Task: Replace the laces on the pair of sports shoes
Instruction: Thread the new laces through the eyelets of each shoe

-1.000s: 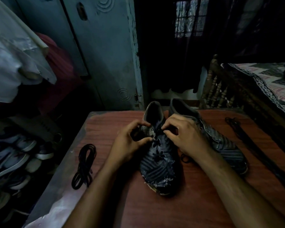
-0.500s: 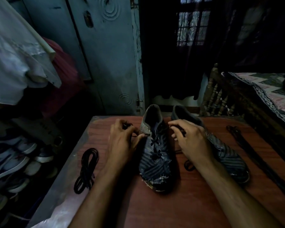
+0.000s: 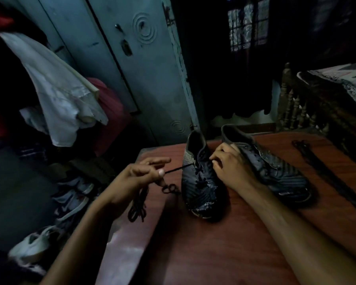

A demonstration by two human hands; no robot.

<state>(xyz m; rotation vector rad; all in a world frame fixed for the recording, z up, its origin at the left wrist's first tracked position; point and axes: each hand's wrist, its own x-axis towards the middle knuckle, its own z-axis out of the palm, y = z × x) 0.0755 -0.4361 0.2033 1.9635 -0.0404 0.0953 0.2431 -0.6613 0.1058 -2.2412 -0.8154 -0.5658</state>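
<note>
Two dark patterned sports shoes stand side by side on a reddish wooden table [image 3: 224, 243]. The left shoe [image 3: 201, 179] is partly laced with a black lace [image 3: 178, 168]. My left hand [image 3: 141, 175] pinches that lace and holds it taut, out to the left of the shoe. My right hand [image 3: 227, 167] rests between the shoes, its fingers pinching at the upper eyelets of the left shoe. The right shoe [image 3: 275, 171] shows no lace. A bundled black lace [image 3: 137, 206] lies near the table's left edge, partly under my left hand.
A long dark strap [image 3: 325, 171] lies along the table's right side. A wooden bed frame [image 3: 308, 112] stands at the right. A blue metal cupboard [image 3: 132, 58] rises behind, and several shoes [image 3: 70, 198] lie on the floor at the left below hanging clothes [image 3: 56, 95].
My left hand has pulled the lace out leftward from the shoe, drawing it taut. My right hand has stayed at the eyelets. The view has turned to the left.
</note>
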